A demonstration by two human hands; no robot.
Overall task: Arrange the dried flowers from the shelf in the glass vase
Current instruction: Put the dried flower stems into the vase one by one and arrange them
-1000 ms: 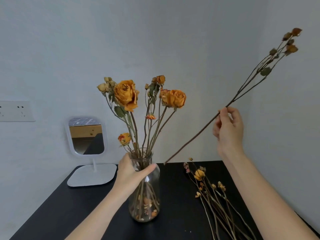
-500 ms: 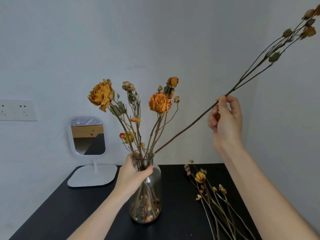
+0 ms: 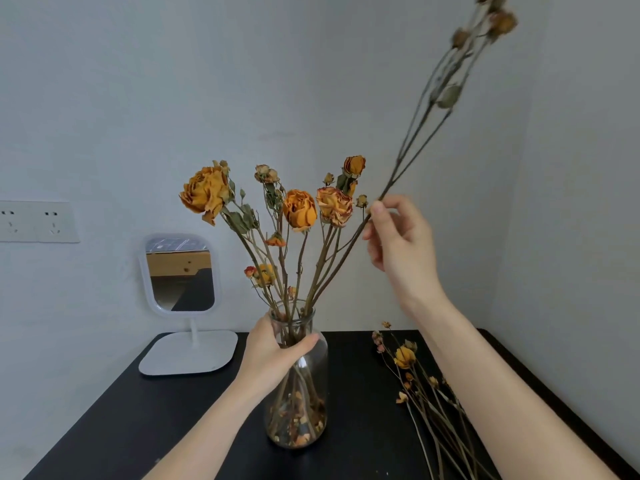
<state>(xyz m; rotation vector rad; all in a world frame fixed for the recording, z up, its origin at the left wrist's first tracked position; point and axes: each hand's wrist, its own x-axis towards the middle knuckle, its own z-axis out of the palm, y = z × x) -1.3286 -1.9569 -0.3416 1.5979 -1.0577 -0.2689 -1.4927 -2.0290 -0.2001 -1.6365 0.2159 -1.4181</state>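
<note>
Your 2 hands and forearms, bare in view
Your left hand (image 3: 273, 355) and right hand (image 3: 401, 244) are bare; your left forearm (image 3: 207, 431) and right forearm (image 3: 502, 386) run bare from wrist to the near edge. Fingers are slim, and 1 short, rounded thumbnail (image 3: 376, 210) shows on the right.

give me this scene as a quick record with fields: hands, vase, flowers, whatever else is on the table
left hand: grips the glass vase at its neck
right hand: pinches a long dried stem, tilted up to the right, buds blurred
stem's lower end: runs down to the vase mouth
in vase: orange dried roses, upright
table: black; loose dried flowers lie right of the vase
behind: white stand mirror left of the vase; wall socket
</note>
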